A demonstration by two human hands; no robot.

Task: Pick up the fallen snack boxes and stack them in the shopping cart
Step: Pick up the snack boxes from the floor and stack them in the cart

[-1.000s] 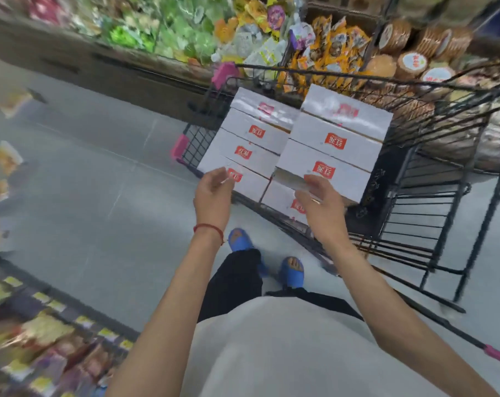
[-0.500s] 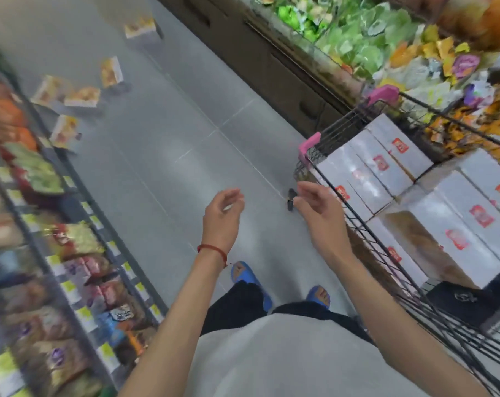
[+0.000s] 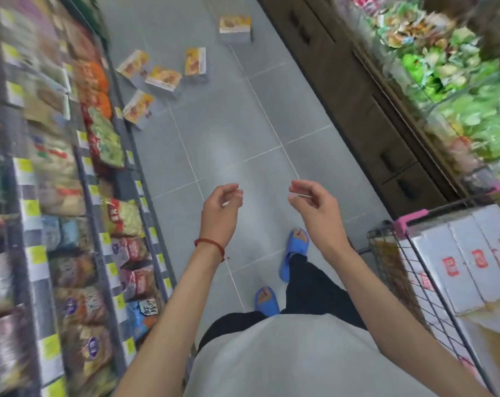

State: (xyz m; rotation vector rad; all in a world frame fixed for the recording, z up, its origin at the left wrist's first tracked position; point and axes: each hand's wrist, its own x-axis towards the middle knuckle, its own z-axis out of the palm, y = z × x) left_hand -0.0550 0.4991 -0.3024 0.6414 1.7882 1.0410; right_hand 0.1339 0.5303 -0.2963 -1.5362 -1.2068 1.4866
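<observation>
Hands: left hand (image 3: 220, 209) and right hand (image 3: 314, 204) empty, fingers loosely curled | Boxes: five fallen boxes (image 3: 163, 78) on floor well beyond cart (image 3: 414, 224), ahead-left of hands | Nearer: left hand | Nearest box (image 3: 137, 107) lay with long axis slanted, beside shelf (image 3: 120, 156)

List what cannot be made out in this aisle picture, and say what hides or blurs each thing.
Head view only:
- Shopping cart: cut off by the right edge; its full load cannot be counted.
- Fallen snack boxes: too small and far to read their print.
- Farthest box: blurred, near the top edge.
- Shelf packets: smeared by motion blur.
- Left hand and right hand: empty, palms partly turned away.
</observation>
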